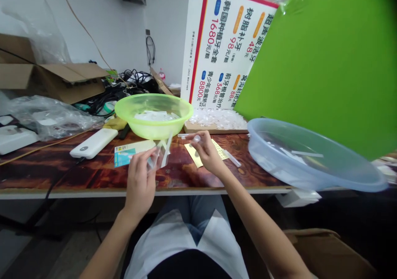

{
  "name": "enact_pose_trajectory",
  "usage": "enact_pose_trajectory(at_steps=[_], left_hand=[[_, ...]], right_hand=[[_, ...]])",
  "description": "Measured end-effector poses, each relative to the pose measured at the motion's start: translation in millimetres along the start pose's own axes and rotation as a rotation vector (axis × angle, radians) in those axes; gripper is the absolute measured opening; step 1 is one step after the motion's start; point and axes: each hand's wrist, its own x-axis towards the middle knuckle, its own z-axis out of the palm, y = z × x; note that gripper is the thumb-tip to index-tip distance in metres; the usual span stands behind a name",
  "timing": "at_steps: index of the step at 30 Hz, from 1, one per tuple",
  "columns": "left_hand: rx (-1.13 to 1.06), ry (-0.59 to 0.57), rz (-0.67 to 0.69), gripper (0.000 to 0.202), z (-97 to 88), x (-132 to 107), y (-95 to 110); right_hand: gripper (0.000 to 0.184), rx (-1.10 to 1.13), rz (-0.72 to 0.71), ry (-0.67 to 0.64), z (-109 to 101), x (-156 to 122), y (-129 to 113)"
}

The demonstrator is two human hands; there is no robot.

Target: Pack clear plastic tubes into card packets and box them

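1. A white garment [182,237] is worn nearest the camera.
2. A clear plastic sleeve [159,153] is gripped by the left hand's [139,184] curled fingers, above a brown wood-grain table [93,175].
3. A small clear plastic piece [196,139] is pinched between the right hand's [208,153] closed fingertips.

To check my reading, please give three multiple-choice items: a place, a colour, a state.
1. Where is the white power bank? A) in a basin B) on the table, left of the left hand C) on the floor
2. What colour is the far-right basin? A) pale blue B) red C) black
3. What does the left hand do? A) lies flat B) points C) holds a clear plastic piece

1 B, beside that hand. 2 A, translucent blue wall. 3 C, it sits in the hand.
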Motion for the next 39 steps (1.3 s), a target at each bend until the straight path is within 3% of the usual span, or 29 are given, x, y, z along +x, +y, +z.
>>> enact_pose_trajectory(at_steps=[3, 8, 10, 14, 20, 26, 34, 39], left_hand=[[0.027, -0.014, 0.033, 0.05, 11.4, -1.4, 10.2], [0.225, -0.033, 0.184, 0.063, 24.4, -10.1, 24.3], [0.27, -0.042, 0.231, 0.065, 26.5, -13.3, 28.8], [0.323, -0.03, 0.279, 0.068, 26.6, -16.4, 35.0], [0.353, 0.011, 0.345, 0.067, 25.9, -15.1, 40.8], [0.355, -0.026, 0.349, 0.063, 25.9, -16.2, 40.3], [0.353, -0.067, 0.399, 0.056, 26.2, -16.0, 50.4], [0.347, -0.068, 0.424, 0.059, 19.1, -15.1, 48.2]], right_hand=[[0.007, 0.224, 0.035, 0.142, 10.2, -13.3, -23.7], [0.03, 1.004, 0.25, 0.505, 25.4, -26.5, -56.8], [0.032, 1.091, 0.284, 0.608, 28.8, -29.3, -62.6], [0.025, 1.049, 0.268, 0.736, 37.4, -35.7, -63.7], [0.029, 0.925, 0.349, 0.796, 51.2, -52.7, -63.3], [0.02, 0.877, 0.122, 0.918, 30.4, -54.7, -69.9], [0.022, 0.904, 0.273, 0.872, 40.5, -66.0, -64.9], [0.023, 0.852, 0.249, 0.814, 45.9, -70.4, -67.1]])
